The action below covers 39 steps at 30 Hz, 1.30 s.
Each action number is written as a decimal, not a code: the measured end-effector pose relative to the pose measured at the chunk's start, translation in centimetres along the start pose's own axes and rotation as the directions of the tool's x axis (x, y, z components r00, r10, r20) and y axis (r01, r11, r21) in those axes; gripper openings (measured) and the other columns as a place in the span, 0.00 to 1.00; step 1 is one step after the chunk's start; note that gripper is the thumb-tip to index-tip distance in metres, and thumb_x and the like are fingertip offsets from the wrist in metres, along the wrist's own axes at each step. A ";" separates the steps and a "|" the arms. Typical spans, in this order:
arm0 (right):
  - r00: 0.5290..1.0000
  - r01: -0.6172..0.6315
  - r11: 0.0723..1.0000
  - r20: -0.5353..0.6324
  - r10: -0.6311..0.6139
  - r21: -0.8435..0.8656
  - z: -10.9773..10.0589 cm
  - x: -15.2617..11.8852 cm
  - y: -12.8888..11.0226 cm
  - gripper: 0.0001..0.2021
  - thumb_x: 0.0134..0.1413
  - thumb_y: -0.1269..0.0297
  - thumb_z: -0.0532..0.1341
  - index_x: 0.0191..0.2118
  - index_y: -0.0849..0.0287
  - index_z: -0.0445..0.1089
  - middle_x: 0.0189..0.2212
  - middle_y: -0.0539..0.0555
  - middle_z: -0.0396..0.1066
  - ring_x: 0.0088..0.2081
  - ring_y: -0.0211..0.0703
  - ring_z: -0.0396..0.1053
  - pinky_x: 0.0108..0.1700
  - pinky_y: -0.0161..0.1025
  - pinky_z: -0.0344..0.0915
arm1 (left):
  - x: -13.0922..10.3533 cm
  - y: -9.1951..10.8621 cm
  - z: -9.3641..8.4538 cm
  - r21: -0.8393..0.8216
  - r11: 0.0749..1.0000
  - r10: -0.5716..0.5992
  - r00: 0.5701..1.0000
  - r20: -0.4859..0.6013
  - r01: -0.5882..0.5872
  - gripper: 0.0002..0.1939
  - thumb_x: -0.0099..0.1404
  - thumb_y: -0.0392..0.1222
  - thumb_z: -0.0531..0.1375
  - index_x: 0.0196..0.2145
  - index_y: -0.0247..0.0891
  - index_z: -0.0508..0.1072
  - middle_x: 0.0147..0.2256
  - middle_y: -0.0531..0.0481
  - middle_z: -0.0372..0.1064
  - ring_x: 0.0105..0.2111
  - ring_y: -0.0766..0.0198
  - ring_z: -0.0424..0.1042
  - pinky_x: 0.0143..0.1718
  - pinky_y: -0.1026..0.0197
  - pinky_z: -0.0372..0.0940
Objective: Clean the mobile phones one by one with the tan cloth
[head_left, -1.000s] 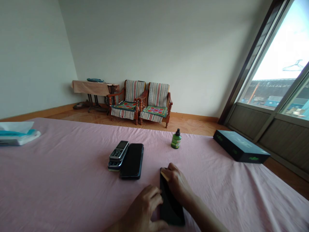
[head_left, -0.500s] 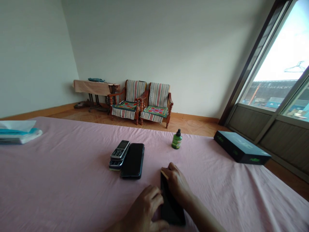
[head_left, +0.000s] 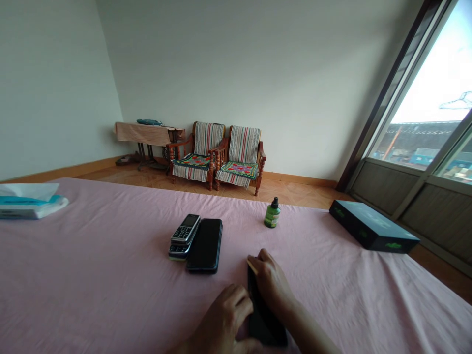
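Note:
A dark flat phone-like object (head_left: 262, 319) lies on the pink cloth near the front. My right hand (head_left: 271, 282) is closed on its upper end, with a small pale thing at the fingertips that is too small to name. My left hand (head_left: 226, 319) has bent fingers against its left edge. Left of my hands lie a black smartphone (head_left: 205, 245) and, beside it, a silver keypad phone (head_left: 186, 229) stacked on another phone (head_left: 179, 252). A green bottle (head_left: 272, 213) with a black cap stands beyond my right hand.
The pink cloth (head_left: 110, 275) covers the surface. A black box (head_left: 372, 225) lies at the right, a tissue pack (head_left: 33, 204) at the far left. Two wooden chairs (head_left: 239, 167) and a covered table (head_left: 142, 133) stand by the wall.
The whole view has shifted slightly, so things appear a little further right. Both hands keep nearly the same pose on the dark object.

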State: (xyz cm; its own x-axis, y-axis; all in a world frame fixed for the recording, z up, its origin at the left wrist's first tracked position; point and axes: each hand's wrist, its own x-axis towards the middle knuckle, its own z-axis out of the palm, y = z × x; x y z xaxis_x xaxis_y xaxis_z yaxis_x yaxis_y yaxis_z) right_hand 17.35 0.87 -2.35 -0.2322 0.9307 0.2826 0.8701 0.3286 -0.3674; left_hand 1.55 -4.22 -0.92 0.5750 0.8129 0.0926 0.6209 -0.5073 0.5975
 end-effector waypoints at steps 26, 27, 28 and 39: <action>0.997 -0.065 0.991 -0.037 0.061 -0.114 -0.1 -0.2 0.2 0.12 0.57 0.78 0.54 0.29 0.57 0.70 0.31 0.52 0.68 0.32 0.39 0.65 0.32 0.32 0.52 | 0.3 -0.7 0.4 0.001 1.000 0.024 1.000 0.006 -0.024 0.19 0.46 0.34 0.73 0.36 0.37 0.73 0.42 0.49 0.68 0.44 0.54 0.66 0.47 0.55 0.63; 0.995 -0.098 0.988 -0.040 0.094 -0.122 -0.2 -0.3 0.4 0.12 0.57 0.78 0.53 0.29 0.57 0.70 0.30 0.52 0.68 0.32 0.38 0.65 0.32 0.33 0.52 | 0.2 -0.7 0.3 -0.008 0.999 0.036 0.999 0.003 -0.036 0.20 0.47 0.34 0.73 0.37 0.37 0.73 0.43 0.48 0.68 0.45 0.54 0.66 0.47 0.55 0.63; 0.990 -0.137 0.981 -0.047 0.132 -0.137 -0.3 -0.4 0.6 0.13 0.56 0.79 0.53 0.29 0.57 0.70 0.30 0.53 0.68 0.31 0.38 0.65 0.31 0.33 0.51 | 0.2 -0.7 0.3 -0.018 0.998 0.052 0.999 0.001 -0.052 0.20 0.47 0.35 0.73 0.38 0.38 0.73 0.44 0.48 0.68 0.46 0.54 0.65 0.48 0.55 0.62; 0.993 -0.056 0.996 -0.104 0.064 0.076 0.2 -1.4 1.2 0.14 0.52 0.80 0.53 0.34 0.56 0.72 0.31 0.52 0.67 0.33 0.39 0.66 0.34 0.31 0.59 | 0.4 -1.5 0.6 -0.010 0.998 0.066 0.998 -0.003 -0.067 0.23 0.45 0.36 0.74 0.41 0.38 0.74 0.45 0.47 0.69 0.46 0.53 0.66 0.48 0.56 0.63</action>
State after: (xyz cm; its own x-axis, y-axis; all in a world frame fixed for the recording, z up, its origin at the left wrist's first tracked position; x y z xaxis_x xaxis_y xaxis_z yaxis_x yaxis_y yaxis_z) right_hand 18.58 -0.04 -3.38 -0.1294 0.9281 0.3491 0.8463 0.2869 -0.4489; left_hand 1.18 -3.33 -2.24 0.6136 0.7781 0.1343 0.5761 -0.5574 0.5978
